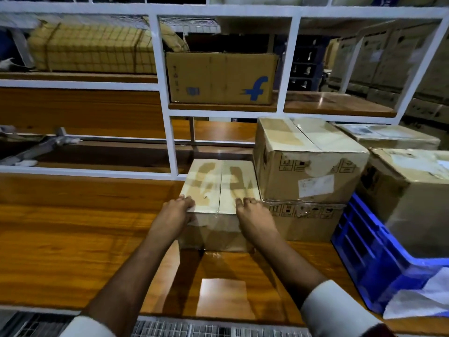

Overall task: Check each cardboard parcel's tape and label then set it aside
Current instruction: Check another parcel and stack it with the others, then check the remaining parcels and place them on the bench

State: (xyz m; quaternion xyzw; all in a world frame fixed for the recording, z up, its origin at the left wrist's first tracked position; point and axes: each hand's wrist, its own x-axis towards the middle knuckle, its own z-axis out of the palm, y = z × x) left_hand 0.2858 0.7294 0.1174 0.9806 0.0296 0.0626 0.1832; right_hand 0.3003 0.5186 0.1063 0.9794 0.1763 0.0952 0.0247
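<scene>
A small cardboard parcel (220,183) with pale tape across its top stands on the wooden table (73,239), against a stack of two larger boxes. My left hand (176,212) grips its near left top corner, fingers curled over the edge. My right hand (252,214) lies on its near right top edge, fingertips hooked over the top. The upper stacked box (308,161) carries a white label (315,185) on its front; the lower box (303,222) sits beneath it.
A blue plastic crate (364,259) holding a large box (410,190) stands at the right, white paper (422,295) beside it. A white metal rack (170,142) rises behind the parcel, with a carton bearing a blue logo (221,79) on its shelf.
</scene>
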